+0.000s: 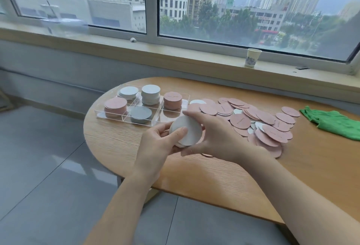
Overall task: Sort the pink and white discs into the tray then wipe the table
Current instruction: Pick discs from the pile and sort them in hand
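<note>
Holding a small stack of white discs [188,130] between them at the centre of the frame, both hands hover just above the wooden table [214,176]. The left hand [155,147] cups the stack from below and from the left, its thumb laid across the top disc; the right hand [212,137] grips the stack's right edge, fingers curled over the far rim and thumb at the near one. Just above and left of the hands sits the clear tray [176,109], divided into compartments. Its back row holds a fanned white stack [128,91] on the left, a taller white stack [150,94] in the middle and a pink stack [172,99] on the right; the front row holds a pink stack [115,106] on the left and a white stack in shadow [140,114] (it looks grey) in the middle, while the front right compartment, nearest the hands, shows no discs. To the right of centre, a loose heap of pink and white discs [253,120] spreads across the table, mostly pink, starting just beside the tray's right end. A crumpled green cloth [331,122] lies on the table at the right edge of the frame, near the heap but apart from it. A paper cup [252,57] stands on the windowsill in the upper right.
</note>
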